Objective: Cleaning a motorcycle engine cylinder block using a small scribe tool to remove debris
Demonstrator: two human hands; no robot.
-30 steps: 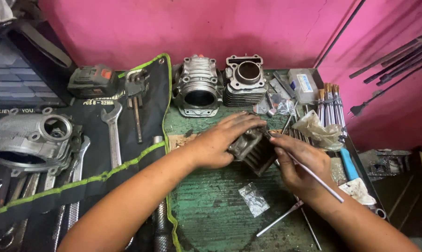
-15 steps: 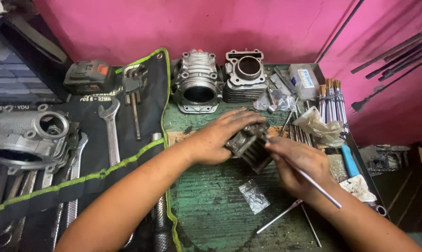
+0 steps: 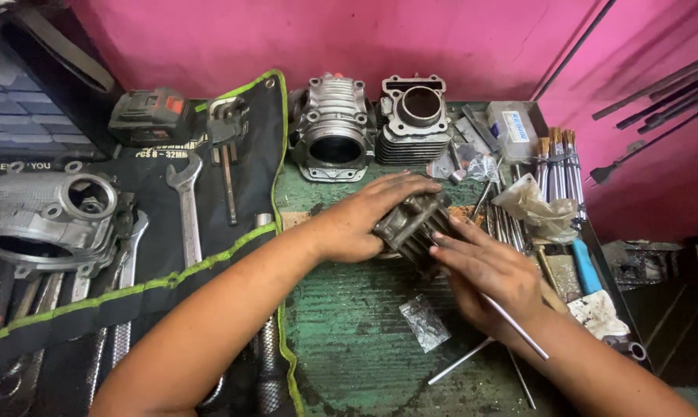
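At a worn green bench [image 3: 349,324] against pink walls [image 3: 287,31], your left hand [image 3: 360,220] and right hand [image 3: 491,274] grip a finned cylinder [image 3: 410,224]; a small clear plastic box [image 3: 511,123] with a blue-and-white label sits behind.

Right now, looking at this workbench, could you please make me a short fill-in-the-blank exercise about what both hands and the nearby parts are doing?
1. The left hand and the right hand both grip one finned engine ____.
2. The right hand also holds a thin metal ____.
3. Two more cylinders stand against the ____ wall.
4. The open-end wrench lies on a black tool roll edged in ____.

Missing words: cylinder; rod; pink; green
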